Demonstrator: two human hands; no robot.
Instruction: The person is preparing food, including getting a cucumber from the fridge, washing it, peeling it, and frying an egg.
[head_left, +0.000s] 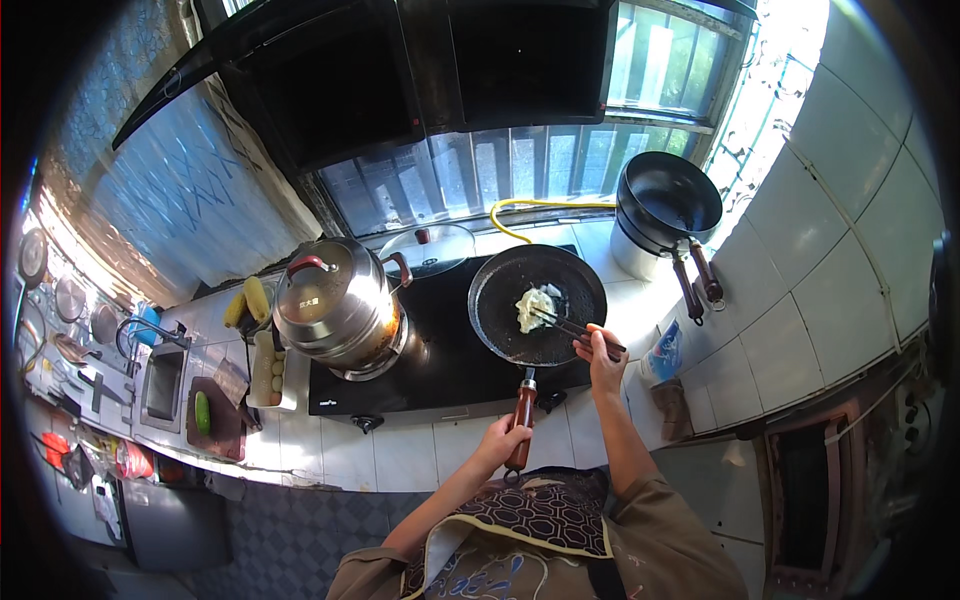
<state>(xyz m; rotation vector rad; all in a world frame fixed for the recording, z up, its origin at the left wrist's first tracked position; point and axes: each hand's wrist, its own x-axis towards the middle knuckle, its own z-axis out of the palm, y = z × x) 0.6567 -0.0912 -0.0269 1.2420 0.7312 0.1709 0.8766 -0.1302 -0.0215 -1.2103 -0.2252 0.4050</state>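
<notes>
A black frying pan (495, 304) rests over the right side of the gas stove (442, 360). Its brown handle (523, 420) points towards me, with my left hand (504, 442) closed around it. Dark chopsticks (574, 327) are held in my right hand (602, 356) above the pan's right rim. Their tips touch a pale, white-and-yellowish piece of food (534, 309), which looks like egg, near the pan's middle. Directly under the food, the pan surface is hidden.
Left on the stove stands a lidded steel pot (337, 300); behind it lies a glass lid (431, 247). Stacked black pans (667, 202) stand at the back right. A container of eggs (264, 367), a cutting board with a cucumber (217, 420) and a sink (163, 382) are to the left.
</notes>
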